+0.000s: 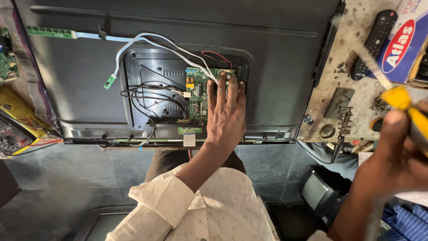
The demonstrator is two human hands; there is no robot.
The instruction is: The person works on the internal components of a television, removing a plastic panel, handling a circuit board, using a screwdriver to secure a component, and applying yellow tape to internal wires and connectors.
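A flat television [276, 67] lies face down with its black back exposed. In its recessed centre sits a green circuit board [195, 96] with white, black and red wires running to it. My left hand [226, 117] rests palm down on the right part of that board, fingers spread and holding nothing. My right hand [397, 156] is close to the camera at the right edge, blurred, gripping a yellow-handled tool [400, 99] whose pale shaft points up and left over the workbench.
A black remote [373, 42] and a blue, white and red box [408, 44] lie on the stained bench at the right, with a coiled iron stand [344, 120]. A yellow meter [13, 125] sits at the left. A small screen unit [317, 192] stands on the floor.
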